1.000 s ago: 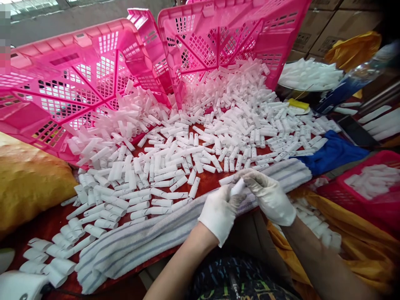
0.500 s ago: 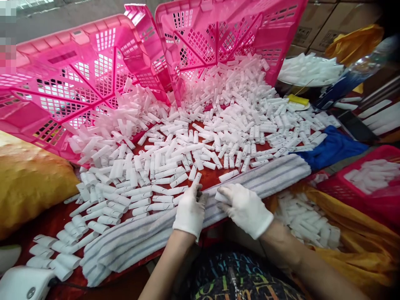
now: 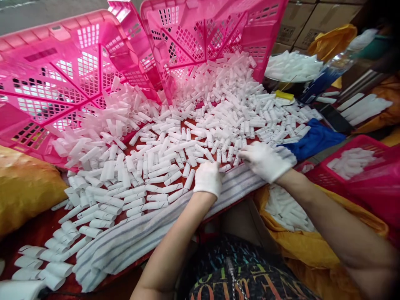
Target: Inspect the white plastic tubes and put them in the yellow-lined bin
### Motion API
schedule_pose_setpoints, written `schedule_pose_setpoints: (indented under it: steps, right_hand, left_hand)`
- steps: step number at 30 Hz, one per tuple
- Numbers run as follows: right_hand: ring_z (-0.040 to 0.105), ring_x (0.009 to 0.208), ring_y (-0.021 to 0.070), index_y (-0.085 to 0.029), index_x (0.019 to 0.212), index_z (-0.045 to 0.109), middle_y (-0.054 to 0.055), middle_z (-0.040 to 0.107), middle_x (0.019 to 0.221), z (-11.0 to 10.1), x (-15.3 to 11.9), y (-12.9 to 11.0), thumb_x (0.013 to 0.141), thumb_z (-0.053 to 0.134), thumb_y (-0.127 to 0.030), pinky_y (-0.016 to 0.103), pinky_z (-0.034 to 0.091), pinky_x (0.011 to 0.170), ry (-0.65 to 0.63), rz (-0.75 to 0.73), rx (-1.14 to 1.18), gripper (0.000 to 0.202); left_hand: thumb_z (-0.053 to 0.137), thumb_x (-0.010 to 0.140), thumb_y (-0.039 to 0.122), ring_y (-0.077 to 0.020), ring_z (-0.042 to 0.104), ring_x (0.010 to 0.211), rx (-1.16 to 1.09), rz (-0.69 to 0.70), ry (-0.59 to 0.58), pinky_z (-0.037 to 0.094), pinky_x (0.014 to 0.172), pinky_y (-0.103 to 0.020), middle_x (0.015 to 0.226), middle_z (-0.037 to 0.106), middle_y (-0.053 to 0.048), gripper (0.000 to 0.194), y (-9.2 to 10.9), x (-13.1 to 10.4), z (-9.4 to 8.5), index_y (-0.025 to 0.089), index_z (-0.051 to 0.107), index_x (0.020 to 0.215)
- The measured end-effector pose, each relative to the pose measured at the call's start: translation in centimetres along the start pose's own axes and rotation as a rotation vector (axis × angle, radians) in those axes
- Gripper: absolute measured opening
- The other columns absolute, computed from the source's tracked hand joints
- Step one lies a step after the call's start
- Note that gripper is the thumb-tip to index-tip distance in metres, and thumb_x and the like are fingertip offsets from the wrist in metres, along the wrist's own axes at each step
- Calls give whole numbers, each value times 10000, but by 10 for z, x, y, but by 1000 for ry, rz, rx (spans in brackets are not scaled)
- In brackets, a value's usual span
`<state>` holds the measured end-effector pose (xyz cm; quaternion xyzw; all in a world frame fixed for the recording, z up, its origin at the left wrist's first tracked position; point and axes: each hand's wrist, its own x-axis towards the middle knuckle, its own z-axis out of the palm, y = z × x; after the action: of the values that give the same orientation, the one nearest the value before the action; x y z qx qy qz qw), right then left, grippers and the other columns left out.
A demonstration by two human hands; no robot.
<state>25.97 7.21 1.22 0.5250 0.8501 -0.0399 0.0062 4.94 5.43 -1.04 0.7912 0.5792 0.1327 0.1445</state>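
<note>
Many short white tubes [image 3: 162,171], some with dark marks, lie spread and heaped on a red surface. My left hand [image 3: 208,179], in a white glove, is at the near edge of the tubes, over the striped towel; its fingers point away and are mostly hidden behind the hand. To its right my right hand [image 3: 267,161], gloved too, reaches to the tubes at the towel's far edge. Its fingers are curled and blurred, and whether they hold a tube is not clear. The rolled striped towel [image 3: 134,237] runs along the near edge of the surface.
Two pink crates [image 3: 200,37] lie tipped behind the heap. At the right are a blue cloth [image 3: 315,139], a dark phone-like object [image 3: 337,118], a bottle [image 3: 340,62] and a pink basket [image 3: 325,171] of white pieces. Below it, an orange sack [image 3: 350,246] holds more.
Both hands have moved forward and to the right, from over the towel to the tubes. The tube seen in my right hand no longer shows. The view has shifted slightly.
</note>
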Motion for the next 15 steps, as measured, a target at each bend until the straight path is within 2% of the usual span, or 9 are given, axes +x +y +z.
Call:
schedule_pose_setpoints:
  steps: [3,6,8,10,13,15]
  right_hand:
    - [559,944,303,-152,918,707,173,652,981,3,38,-7,880,473,-262,369,380,734,-63,-5,-83,261]
    - [566,968,297,-138,944,692,174,654,1009,6,37,-2,867,528,-299,377,407,793,11,41,120,242]
    - [586,912,255,-148,990,665,132,665,973,4,24,-2,866,556,-359,364,434,803,147,120,463,268]
    - [589,762,191,-174,1007,648,68,667,876,1,10,-11,833,599,-463,325,461,720,279,236,909,340]
    - [501,562,119,-205,900,670,1,628,705,-1,0,-36,715,701,-540,269,407,541,388,386,1441,385]
    - [445,499,94,-207,804,675,-21,589,620,1,1,-53,653,760,-519,248,346,478,413,460,1623,357]
  left_hand:
    - [663,789,233,-278,651,863,-15,-11,-35,503,793,-386,881,649,-135,242,-8,7,10,149,716,1009]
    - [670,780,236,-250,638,901,-132,-56,45,490,856,-373,936,656,-117,240,-18,1,12,169,692,1009]
    - [654,800,251,-220,630,905,-296,-121,159,487,865,-345,962,662,-96,250,-21,-8,7,169,654,1037]
    - [616,841,292,-175,629,836,-500,-208,228,498,798,-294,940,661,-67,259,-20,-19,-1,169,610,1069]
    - [533,897,383,-110,583,652,-786,-296,132,472,610,-213,824,640,-21,277,-15,-33,-11,173,582,1070]
    - [508,908,420,-98,563,613,-884,-304,57,453,560,-197,790,637,-10,307,-13,-40,-14,179,589,1080]
